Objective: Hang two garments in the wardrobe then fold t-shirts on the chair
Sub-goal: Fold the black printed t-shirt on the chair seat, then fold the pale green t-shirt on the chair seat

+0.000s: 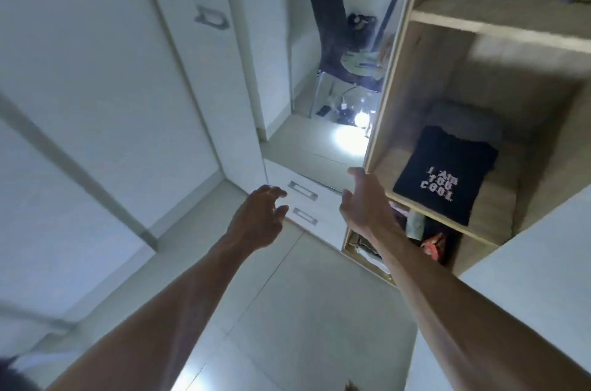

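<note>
Both my arms reach forward and hold nothing. My left hand (260, 219) hovers with loosely curled fingers in front of two white drawers (308, 198). My right hand (364, 202) is open, fingers straight, close to the wooden edge of the open wardrobe (388, 96). A folded black t-shirt (444, 174) with white lettering lies on a wardrobe shelf to the right of that hand. Further away stands a dark chair (331, 29) with a pale green garment (363, 62) and something dark on its seat.
White closed wardrobe doors (105, 77) fill the left side. A lower wardrobe compartment (425, 240) holds mixed clothes, one red. The upper shelf (499, 24) carries blurred items. Small objects and a bright light reflection lie on the tiled floor under the chair.
</note>
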`<state>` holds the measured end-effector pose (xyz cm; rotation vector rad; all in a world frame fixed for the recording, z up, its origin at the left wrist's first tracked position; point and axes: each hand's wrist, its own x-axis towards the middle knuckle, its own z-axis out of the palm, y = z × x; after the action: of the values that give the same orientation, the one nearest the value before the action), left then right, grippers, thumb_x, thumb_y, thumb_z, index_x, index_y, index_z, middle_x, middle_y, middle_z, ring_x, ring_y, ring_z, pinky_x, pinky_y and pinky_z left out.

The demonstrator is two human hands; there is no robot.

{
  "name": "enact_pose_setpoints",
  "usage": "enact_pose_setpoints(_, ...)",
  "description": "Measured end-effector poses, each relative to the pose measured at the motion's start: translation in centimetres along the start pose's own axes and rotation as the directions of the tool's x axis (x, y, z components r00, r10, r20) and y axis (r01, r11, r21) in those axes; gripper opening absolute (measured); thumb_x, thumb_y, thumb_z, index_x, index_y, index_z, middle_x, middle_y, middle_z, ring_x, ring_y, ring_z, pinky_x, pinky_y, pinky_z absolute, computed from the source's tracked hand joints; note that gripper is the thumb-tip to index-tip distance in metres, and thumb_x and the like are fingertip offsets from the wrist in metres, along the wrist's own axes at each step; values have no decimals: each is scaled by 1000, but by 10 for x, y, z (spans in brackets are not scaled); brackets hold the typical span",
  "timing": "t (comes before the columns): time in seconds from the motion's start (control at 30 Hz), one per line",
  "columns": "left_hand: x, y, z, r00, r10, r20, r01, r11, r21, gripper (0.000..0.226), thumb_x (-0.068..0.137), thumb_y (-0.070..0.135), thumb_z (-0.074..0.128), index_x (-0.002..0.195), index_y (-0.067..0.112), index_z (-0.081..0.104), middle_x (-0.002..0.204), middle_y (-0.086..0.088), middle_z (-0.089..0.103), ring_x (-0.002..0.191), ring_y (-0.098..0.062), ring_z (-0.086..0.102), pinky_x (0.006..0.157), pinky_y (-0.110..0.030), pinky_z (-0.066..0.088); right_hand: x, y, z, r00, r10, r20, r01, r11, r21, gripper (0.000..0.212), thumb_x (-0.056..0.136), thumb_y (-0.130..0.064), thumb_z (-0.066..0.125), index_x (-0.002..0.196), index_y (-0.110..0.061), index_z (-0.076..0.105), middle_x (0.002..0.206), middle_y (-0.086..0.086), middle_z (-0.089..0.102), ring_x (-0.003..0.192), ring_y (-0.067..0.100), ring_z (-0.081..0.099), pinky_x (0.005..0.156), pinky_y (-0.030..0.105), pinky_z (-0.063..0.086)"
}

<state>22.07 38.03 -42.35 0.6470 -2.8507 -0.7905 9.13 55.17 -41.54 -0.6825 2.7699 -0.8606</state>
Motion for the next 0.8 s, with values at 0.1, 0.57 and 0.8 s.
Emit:
enact_pose_setpoints(0.1, -84, -29, -69, 987, -136, -86, 136, 991, -10, 34, 97, 25, 60, 131, 17, 61, 137, -1, 57, 124, -21, 56, 107, -30, 41, -57, -84, -3, 990, -117, 82, 119, 993, -10, 46, 97, -16, 54, 141, -19, 42, 129, 12, 56, 117, 29, 57, 97, 43, 50)
enact_pose_setpoints(0.57, -437, -131, -189, 641, -718, -271, 705, 691, -162, 31, 97, 24, 59, 126, 14, 63, 124, -7, 65, 111, -21, 63, 99, -30, 48, -253, -327, 99, 632, -619, 467, 630, 761, 156, 41, 94, -22, 57, 134, -27, 51, 128, 4, 60, 119, 26, 59, 100, 39, 49)
enact_pose_setpoints(0.8, -592, -168, -191, 385, -890, -246, 860, 442, -254, 26, 96, 22, 58, 117, 8, 65, 120, -9, 67, 106, -25, 63, 93, -35, 52, -367, -375, 175, 311, -645, 698, 763, 607, 222, 40, 92, -20, 56, 132, -24, 55, 123, 2, 67, 112, 22, 62, 96, 35, 52)
